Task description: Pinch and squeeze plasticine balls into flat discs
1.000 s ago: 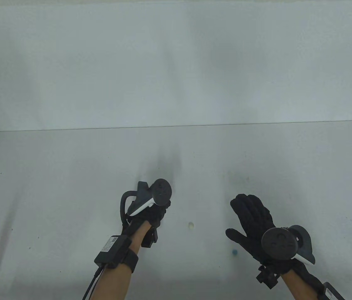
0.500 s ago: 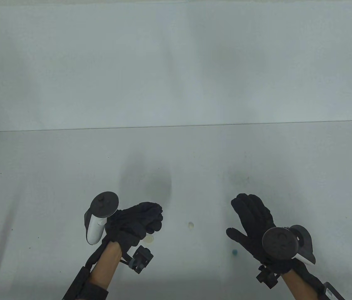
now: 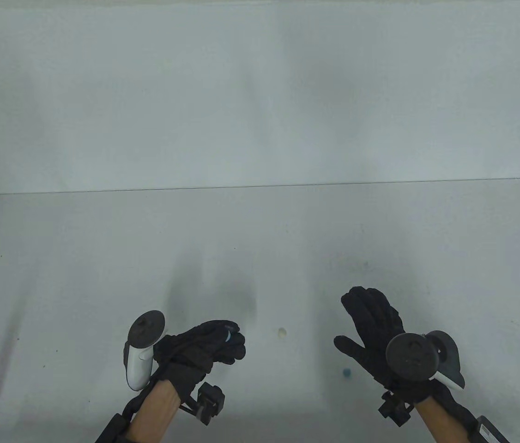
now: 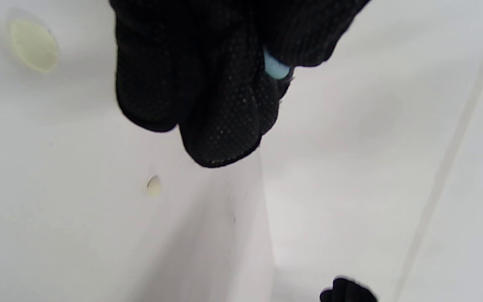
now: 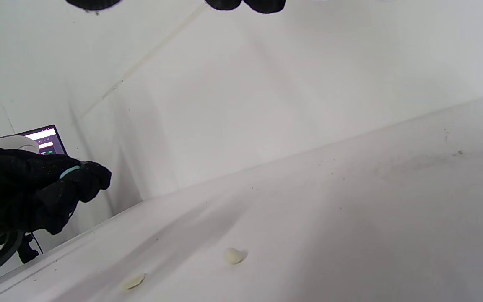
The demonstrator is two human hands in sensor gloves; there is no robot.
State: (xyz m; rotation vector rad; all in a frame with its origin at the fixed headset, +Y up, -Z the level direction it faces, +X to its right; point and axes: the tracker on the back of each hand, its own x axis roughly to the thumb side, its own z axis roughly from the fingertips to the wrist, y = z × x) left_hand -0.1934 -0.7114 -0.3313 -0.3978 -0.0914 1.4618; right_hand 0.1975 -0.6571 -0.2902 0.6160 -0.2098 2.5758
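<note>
My left hand [image 3: 232,340] is raised a little above the white table [image 3: 103,258] and pinches a small pale blue plasticine piece [image 3: 228,336] between thumb and fingers. The piece also shows in the left wrist view [image 4: 276,69] and in the right wrist view [image 5: 69,171]. A cream ball [image 3: 281,332] lies between the hands. A flattened cream disc [image 4: 34,46] lies under my left hand; the table view hides it. A small dark blue ball [image 3: 346,372] lies by my right thumb. My right hand [image 3: 351,323] is open and empty, fingers spread.
The table's far edge [image 3: 260,186] meets a white wall. A lit monitor [image 5: 44,140] stands off to the left in the right wrist view. The cream ball [image 5: 234,255] and cream disc [image 5: 133,281] lie near each other on the table.
My left hand rolled so its tracker swung to the left, then drew back toward the near edge over the cream disc. The pale blue piece now shows between its fingers. My right hand stayed still.
</note>
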